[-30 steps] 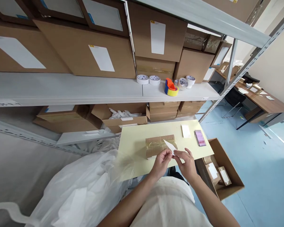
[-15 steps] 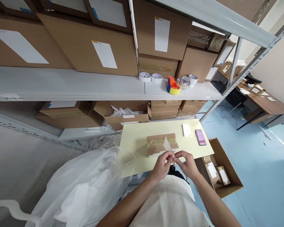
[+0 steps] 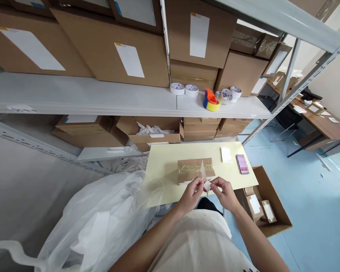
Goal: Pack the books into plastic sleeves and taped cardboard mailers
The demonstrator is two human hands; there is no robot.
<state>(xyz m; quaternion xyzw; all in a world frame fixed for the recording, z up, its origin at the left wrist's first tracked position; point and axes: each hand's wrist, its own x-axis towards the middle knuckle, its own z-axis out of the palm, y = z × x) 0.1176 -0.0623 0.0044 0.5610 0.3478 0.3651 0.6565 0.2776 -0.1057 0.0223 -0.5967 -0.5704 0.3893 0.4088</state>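
Note:
Between my two hands is a thin white label point(image 3: 203, 172), tilted and partly folded, with a small white corner showing between the fingertips. My left hand point(image 3: 195, 189) pinches it from the left, thumb against fingers. From the right, my right hand point(image 3: 223, 192) pinches its other edge. Just beyond the hands a brown cardboard box point(image 3: 189, 170) lies on the pale yellow table point(image 3: 163, 162), with clear tape along its top. Part of its near side is hidden by the label and hands.
A white pad point(image 3: 226, 154) and a blurred purple item point(image 3: 242, 164) lie on the table's right. An open carton point(image 3: 274, 202) with small boxes stands right of it. A plastic bag point(image 3: 102, 219) bulges at left. Tape rolls point(image 3: 191, 90) and a tape dispenser point(image 3: 211, 101) sit on the shelf point(image 3: 124, 100).
My hands have drawn slightly apart, and a white corner of the label now shows between them. The label stands more upright. The whole view has shifted a little.

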